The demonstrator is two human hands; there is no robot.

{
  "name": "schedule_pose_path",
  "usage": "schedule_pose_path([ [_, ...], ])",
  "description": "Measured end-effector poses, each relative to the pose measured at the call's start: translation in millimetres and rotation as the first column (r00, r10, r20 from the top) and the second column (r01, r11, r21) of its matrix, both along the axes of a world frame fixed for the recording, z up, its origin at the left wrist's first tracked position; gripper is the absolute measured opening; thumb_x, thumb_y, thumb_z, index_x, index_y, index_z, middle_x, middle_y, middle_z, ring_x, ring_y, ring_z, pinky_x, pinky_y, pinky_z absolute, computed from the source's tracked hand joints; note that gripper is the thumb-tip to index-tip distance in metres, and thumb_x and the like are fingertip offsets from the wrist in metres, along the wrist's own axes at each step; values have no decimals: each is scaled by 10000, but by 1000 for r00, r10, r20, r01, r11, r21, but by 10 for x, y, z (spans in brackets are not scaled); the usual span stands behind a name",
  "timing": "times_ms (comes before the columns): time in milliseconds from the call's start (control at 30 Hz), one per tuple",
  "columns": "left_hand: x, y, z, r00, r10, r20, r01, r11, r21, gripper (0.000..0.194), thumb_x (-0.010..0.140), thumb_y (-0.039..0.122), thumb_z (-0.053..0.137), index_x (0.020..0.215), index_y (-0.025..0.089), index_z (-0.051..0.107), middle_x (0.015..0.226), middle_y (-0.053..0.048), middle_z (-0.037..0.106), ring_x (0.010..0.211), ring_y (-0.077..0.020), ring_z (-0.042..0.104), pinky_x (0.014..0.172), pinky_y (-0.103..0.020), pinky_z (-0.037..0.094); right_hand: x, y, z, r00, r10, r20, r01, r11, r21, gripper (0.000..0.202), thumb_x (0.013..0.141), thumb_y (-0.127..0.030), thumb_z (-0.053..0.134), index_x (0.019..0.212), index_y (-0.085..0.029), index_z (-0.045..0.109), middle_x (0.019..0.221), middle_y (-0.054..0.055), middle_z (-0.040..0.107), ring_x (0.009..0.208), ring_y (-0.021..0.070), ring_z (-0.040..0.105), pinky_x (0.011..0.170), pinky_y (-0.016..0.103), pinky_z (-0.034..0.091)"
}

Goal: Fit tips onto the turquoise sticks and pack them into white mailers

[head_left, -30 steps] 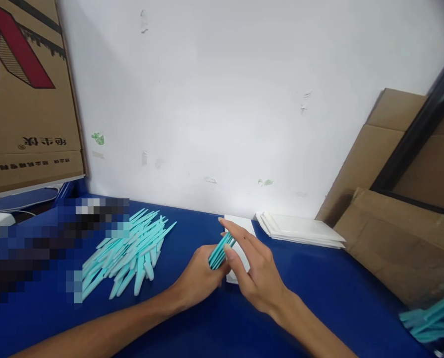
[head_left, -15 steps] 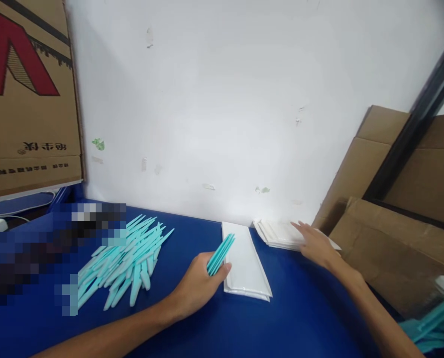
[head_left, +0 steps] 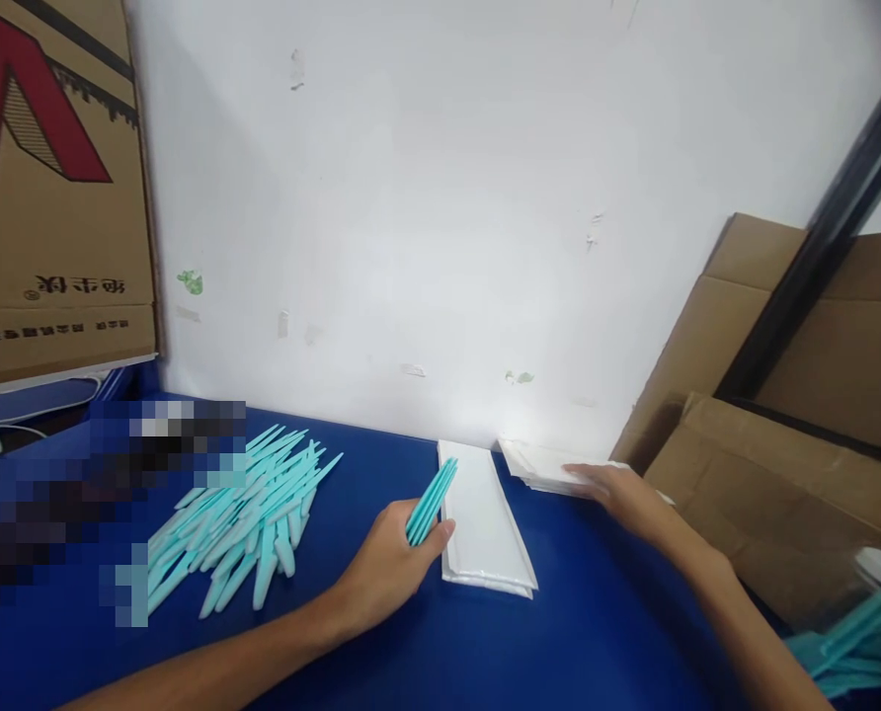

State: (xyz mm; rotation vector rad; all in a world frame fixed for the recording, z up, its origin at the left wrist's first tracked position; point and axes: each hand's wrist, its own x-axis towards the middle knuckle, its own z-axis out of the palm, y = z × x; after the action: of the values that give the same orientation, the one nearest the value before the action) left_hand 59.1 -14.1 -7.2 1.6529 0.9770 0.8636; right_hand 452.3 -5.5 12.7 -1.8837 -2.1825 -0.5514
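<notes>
My left hand (head_left: 392,563) is closed around a bundle of teal tapered plastic sticks (head_left: 432,502), their thin tips pointing up and away. Just right of that hand, and partly behind it, a pile of long white paper packets (head_left: 489,518) lies flat on the blue table. Farther back, against the wall, is a second stack of white packets (head_left: 536,462). My right hand (head_left: 622,494) grips the near right edge of this stack, fingers close together; some fingertips are hidden. A loose heap of the same teal sticks (head_left: 263,523) lies to the left.
The blue table (head_left: 381,662) meets a white wall (head_left: 440,217) at the back. A large printed carton (head_left: 62,227) stands at the left, and cardboard (head_left: 773,494) leans at the right. A clear container (head_left: 866,632) with more teal sticks sits at the lower right. A blurred patch covers the left.
The fingers of my right hand, spread over the back stack before, have drawn together at its edge. My left hand keeps the sticks almost in place. The view has shifted slightly.
</notes>
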Motion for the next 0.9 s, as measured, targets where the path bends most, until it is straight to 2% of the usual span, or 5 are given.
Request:
schedule_pose_path([
  [200,-10,16,-19,1000,-1,28,1,1000,-16,435,874,604,566,711,226,426,484,83,401,408,-106,387,414,-231,314,-297,-109,194,1000,-20,19,14,969,246,448,1014,-217,349,1414,-178,545,1301,138,668,1129,328,644,964,510,483],
  [333,-39,84,117,980,5,198,-9,1000,20,472,891,625,544,700,232,365,510,97,353,420,-93,385,427,-223,338,-734,-193,259,976,135,173,-197,890,411,444,990,-139,424,1408,-233,545,1323,96,648,1141,288,607,978,482,474],
  [633,-225,303,411,892,144,428,-163,987,6,501,928,592,499,619,214,389,546,47,440,472,-121,509,514,-259,429,-1478,-284,100,817,432,382,-538,809,237,560,905,-11,476,1420,-224,528,1373,114,618,1148,287,594,952,486,476],
  [800,-192,300,386,930,136,342,-130,991,-39,519,920,574,494,583,225,310,511,75,323,419,-85,375,453,-232,350,-1703,-436,148,793,591,150,-604,795,59,521,913,-388,613,1395,-198,549,1282,143,653,1095,338,605,983,580,418],
  [900,-160,235,379,961,112,254,-114,993,-6,502,892,539,544,564,221,338,483,82,287,414,-76,292,420,-226,258,-1807,-505,167,778,608,-158,-598,794,108,570,911,-471,607,1432,-265,502,1325,121,627,1170,339,571,1046,602,350],
])
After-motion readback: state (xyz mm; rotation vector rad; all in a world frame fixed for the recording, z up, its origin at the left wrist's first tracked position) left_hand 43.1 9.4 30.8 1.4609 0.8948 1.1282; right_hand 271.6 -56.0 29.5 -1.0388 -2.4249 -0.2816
